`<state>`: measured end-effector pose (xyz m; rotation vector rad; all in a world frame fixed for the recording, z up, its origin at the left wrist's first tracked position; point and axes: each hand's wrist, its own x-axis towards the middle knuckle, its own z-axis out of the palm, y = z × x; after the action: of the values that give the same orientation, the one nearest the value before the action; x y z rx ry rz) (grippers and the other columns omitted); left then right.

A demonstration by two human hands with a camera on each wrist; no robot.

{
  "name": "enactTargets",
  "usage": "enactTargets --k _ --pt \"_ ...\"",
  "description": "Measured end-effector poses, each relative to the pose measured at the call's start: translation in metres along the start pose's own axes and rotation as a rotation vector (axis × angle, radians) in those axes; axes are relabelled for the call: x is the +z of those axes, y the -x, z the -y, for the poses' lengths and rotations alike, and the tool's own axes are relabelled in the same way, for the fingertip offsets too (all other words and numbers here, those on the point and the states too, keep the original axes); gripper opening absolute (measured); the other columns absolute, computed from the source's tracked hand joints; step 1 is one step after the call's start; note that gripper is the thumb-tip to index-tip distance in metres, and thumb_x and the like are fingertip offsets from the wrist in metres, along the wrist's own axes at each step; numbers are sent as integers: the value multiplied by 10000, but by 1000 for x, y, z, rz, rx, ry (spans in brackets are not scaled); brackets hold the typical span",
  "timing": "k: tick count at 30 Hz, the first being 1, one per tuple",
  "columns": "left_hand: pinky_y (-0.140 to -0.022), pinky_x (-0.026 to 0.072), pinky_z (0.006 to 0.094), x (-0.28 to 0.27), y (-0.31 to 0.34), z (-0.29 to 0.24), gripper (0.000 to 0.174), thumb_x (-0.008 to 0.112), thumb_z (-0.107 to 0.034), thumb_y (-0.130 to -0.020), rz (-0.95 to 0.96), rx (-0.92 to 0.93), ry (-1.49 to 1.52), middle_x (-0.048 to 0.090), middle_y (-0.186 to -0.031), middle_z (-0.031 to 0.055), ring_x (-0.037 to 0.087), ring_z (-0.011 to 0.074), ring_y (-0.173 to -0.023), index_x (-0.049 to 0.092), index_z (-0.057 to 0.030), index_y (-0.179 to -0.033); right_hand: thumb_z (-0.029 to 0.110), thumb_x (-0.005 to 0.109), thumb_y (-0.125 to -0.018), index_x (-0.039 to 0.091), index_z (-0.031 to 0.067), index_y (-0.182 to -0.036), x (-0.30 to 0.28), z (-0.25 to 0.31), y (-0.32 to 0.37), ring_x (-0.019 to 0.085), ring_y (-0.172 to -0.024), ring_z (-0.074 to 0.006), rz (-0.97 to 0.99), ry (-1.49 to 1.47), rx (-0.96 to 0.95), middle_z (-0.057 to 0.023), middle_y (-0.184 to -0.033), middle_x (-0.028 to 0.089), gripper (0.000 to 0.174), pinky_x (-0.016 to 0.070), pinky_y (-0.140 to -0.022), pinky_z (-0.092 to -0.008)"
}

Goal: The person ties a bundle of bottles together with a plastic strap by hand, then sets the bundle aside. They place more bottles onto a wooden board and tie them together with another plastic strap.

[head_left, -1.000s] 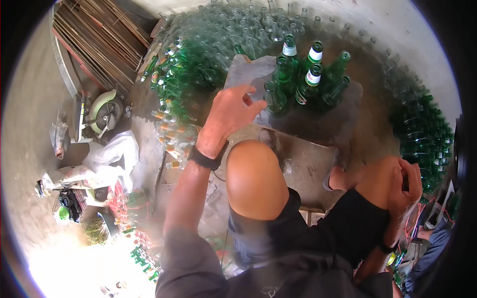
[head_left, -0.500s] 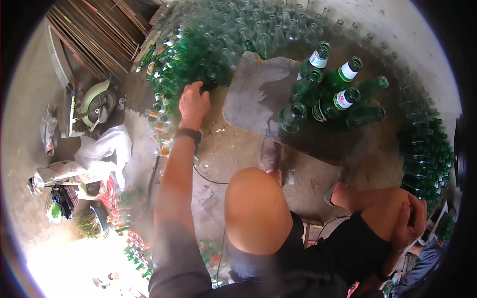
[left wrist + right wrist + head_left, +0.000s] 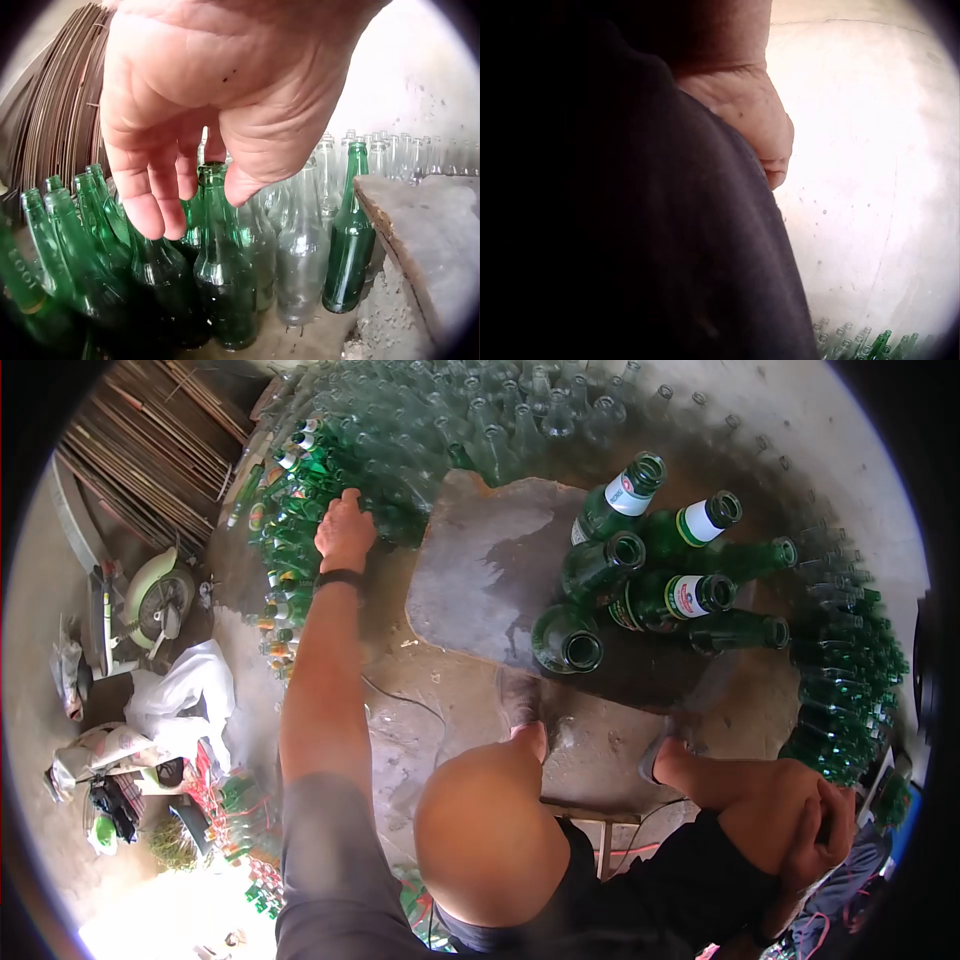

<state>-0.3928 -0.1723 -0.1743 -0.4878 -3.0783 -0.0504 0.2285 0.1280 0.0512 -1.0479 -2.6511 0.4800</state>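
Observation:
My left hand (image 3: 345,532) reaches down among green bottles at the left of the floor. In the left wrist view, its loosely bent fingers (image 3: 154,199) and thumb come down around the mouth of an upright green bottle (image 3: 225,270). A gap shows between the fingertips on the left and the bottle's neck; the index fingertip is hidden behind the mouth. My right hand (image 3: 825,830) rests on the right knee with fingers loosely curled, holding nothing. Several green beer bottles (image 3: 690,600), some with white neck labels, stand grouped on a grey slab (image 3: 470,550).
Clear glass bottles (image 3: 520,430) stand packed along the back wall. More green bottles (image 3: 840,700) line the right side. One green bottle (image 3: 349,247) stands close beside the slab's edge. Thin rods (image 3: 150,450) and a small wheel (image 3: 160,605) lie at the far left.
My left hand has moved from beside the bottles on the slab, left and away from me, into the green bottles on the floor. The right hand stays on the knee.

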Motion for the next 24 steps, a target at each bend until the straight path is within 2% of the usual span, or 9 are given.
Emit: enactTargets --k 1,3,5,9,14,19,22,24 --pt "-970 535 507 5 1 1 485 719 -273 -902 10 3 0 672 -1278 161 643 394 -1196 579 -197 -1360 -12 646 -887 702 -42 -1095 6 1 -1 529 -765 -175 -84 39 -42 -83 -875 574 218 413 -718 -297" --pt "-940 546 502 11 -1 1 413 721 -269 -897 59 30 -22 716 -1179 179 678 397 -1115 634 -145 -1281 -9 652 -848 708 -38 -1087 11 2 -2 498 -703 -167 -168 81 -79 -71 -817 542 247 374 -655 -302" --pt "-931 548 501 19 2 4 382 723 -268 -894 20 37 -8 727 -1139 187 685 399 -1092 657 -118 -1239 -9 650 -848 713 -33 -1080 11 3 -2 500 -713 -162 -142 -30 -36 -68 -819 538 242 374 -656 -308" --pt "-913 558 508 20 12 12 290 716 -251 -883 -35 83 23 733 -1068 206 698 407 -1048 691 -66 -1106 -16 646 -845 717 -32 -1074 11 10 -4 505 -729 -164 -117 -32 -31 -70 -830 540 241 375 -656 -296" --pt "-906 547 505 2 41 25 354 728 -279 -870 -84 67 71 741 -1049 212 694 420 -1029 705 -65 -1151 -39 648 -850 724 -37 -1067 10 10 -1 508 -722 -163 -142 -43 -40 -65 -819 532 230 382 -654 -288" --pt "-847 552 505 -50 87 34 333 732 -314 -858 -167 105 129 748 -942 202 708 424 -943 730 -78 -1094 -45 675 -858 728 -25 -1058 9 11 4 498 -709 -132 -170 -111 -48 -49 -807 529 208 380 -631 -264" --pt "-834 559 485 -102 121 23 292 752 -261 -849 -184 127 120 749 -907 194 718 409 -918 737 -57 -1057 -46 692 -857 731 -9 -1053 9 10 7 497 -711 -110 -203 -158 -64 -36 -793 524 203 377 -615 -246" --pt "-770 566 469 -143 150 15 263 767 -274 -840 -239 156 155 743 -815 179 727 398 -824 757 -68 -1002 -47 705 -842 733 8 -1033 3 15 9 507 -718 -112 -199 -182 -51 -28 -774 513 200 390 -616 -252"
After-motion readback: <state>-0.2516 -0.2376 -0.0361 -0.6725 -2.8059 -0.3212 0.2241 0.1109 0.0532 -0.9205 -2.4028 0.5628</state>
